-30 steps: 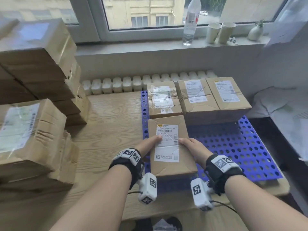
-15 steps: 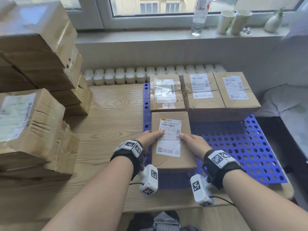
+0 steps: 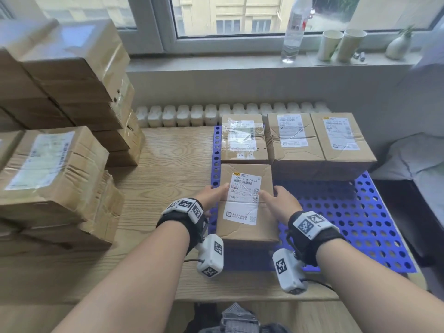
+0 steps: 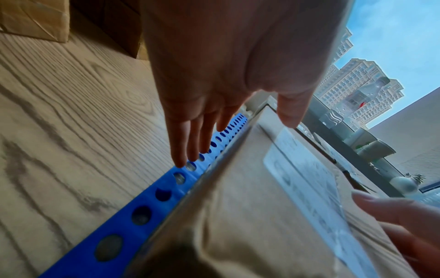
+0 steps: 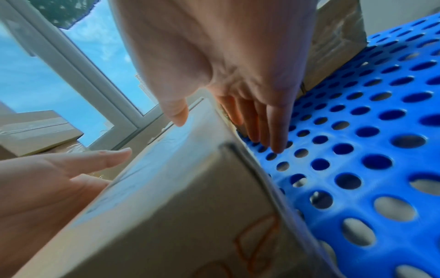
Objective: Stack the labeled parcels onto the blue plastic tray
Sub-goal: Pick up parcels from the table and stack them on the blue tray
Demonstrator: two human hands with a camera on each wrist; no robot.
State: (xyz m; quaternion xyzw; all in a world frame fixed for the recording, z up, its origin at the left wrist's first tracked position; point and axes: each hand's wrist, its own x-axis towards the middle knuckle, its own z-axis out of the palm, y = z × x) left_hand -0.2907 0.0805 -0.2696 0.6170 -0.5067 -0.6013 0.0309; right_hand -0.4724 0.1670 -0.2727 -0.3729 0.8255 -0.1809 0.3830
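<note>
A brown parcel [image 3: 245, 203] with a white label lies on the left front part of the blue perforated tray [image 3: 355, 219], its far edge against the back-left parcel [image 3: 243, 138]. Two more labeled parcels [image 3: 294, 140] [image 3: 342, 138] fill the tray's back row. My left hand [image 3: 215, 192] lies along the parcel's left side, thumb on top. My right hand [image 3: 278, 200] lies along its right side, thumb on the label. In the left wrist view the left fingers [image 4: 190, 143] are straight and point down at the tray strip [image 4: 142, 206]. The right fingers [image 5: 269, 127] are straight too, beside the parcel [image 5: 166, 206].
Tall stacks of brown parcels [image 3: 52, 169] [image 3: 77, 75] fill the left of the wooden table [image 3: 173, 159]. A white radiator [image 3: 192, 114] runs behind it. On the windowsill stand a bottle [image 3: 294, 27] and paper cups [image 3: 341, 44]. The tray's right front is bare.
The parcel between my hands has moved a little away from me and down, and now lies against the back-left parcel. Both hands went with it.
</note>
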